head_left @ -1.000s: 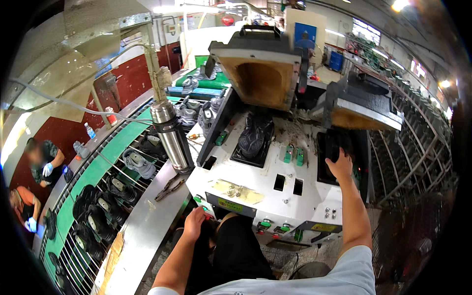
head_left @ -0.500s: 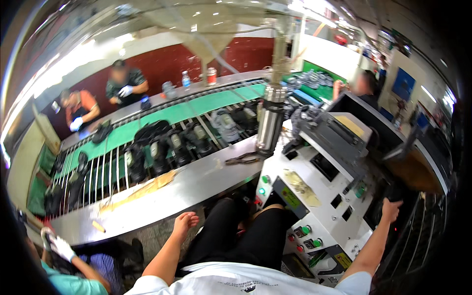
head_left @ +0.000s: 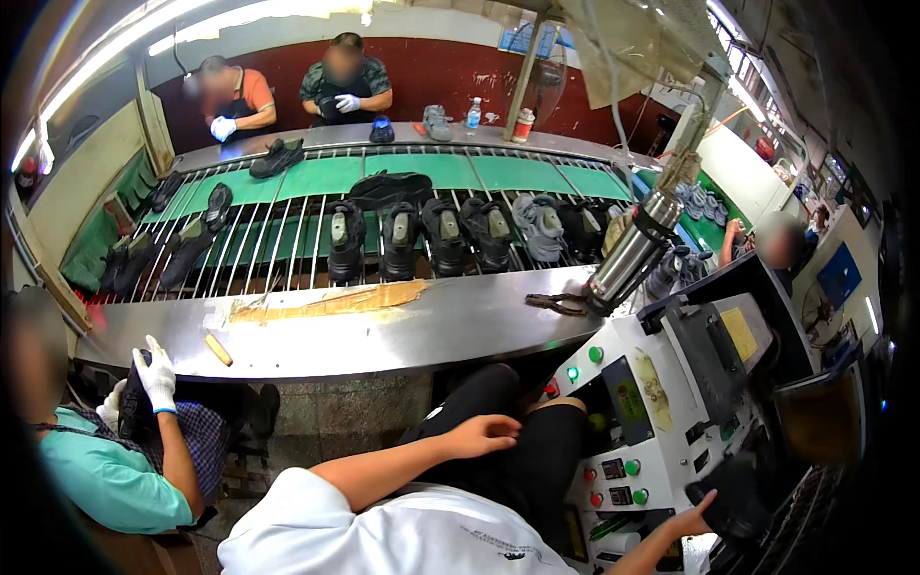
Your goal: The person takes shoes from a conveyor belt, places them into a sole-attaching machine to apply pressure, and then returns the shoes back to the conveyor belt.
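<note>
My right hand [head_left: 692,518] grips the edge of a black shoe [head_left: 734,496] at the right side of the white machine [head_left: 623,347]; the shoe is dark and partly blurred. My left hand [head_left: 484,436] hangs above my lap, palm down, its fingers loosely stretched out with nothing in them. In front of it the machine's panel carries green buttons [head_left: 632,468] and red buttons [head_left: 589,474].
Ahead runs a steel-edged roller conveyor [head_left: 316,180] with several black shoes [head_left: 447,235] and a grey shoe [head_left: 539,228]. Pliers [head_left: 556,303] and a steel flask [head_left: 634,251] lie near its right end. A gloved co-worker [head_left: 115,479] sits at left; others work across the conveyor.
The view has turned left. My right hand has come back toward me from the machine's right side with the black shoe. My left hand has swung rightward over my lap.
</note>
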The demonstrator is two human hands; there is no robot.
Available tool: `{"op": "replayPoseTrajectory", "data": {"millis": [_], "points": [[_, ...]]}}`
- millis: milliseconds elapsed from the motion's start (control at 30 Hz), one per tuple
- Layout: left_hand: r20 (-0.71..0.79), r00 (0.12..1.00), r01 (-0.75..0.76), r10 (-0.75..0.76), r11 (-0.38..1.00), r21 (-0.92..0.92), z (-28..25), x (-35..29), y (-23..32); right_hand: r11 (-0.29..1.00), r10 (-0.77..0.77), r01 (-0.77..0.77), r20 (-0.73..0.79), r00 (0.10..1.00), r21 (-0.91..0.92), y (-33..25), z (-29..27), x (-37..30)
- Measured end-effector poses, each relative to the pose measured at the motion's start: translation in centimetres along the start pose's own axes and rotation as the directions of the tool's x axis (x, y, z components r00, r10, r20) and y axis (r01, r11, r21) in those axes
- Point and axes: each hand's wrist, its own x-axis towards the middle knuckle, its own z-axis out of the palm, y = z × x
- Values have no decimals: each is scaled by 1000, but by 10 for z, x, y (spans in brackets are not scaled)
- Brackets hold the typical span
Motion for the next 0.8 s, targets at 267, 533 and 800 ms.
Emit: {"op": "replayPoseTrajectory", "data": {"millis": [267,533,800], "points": [[30,932,-343,361,907,-246,-33,18,14,707,-192,-680,978,80,194,-116,54,-197],[-926,326,-736,190,666,-122,-162,-222,70,780,-598,-450,730,-330,435,-259,77,-286],[-834,-395,200,385,922,331,-221,-255,35,901,-427,-118,809,-404,416,-184,80,-315]]}}
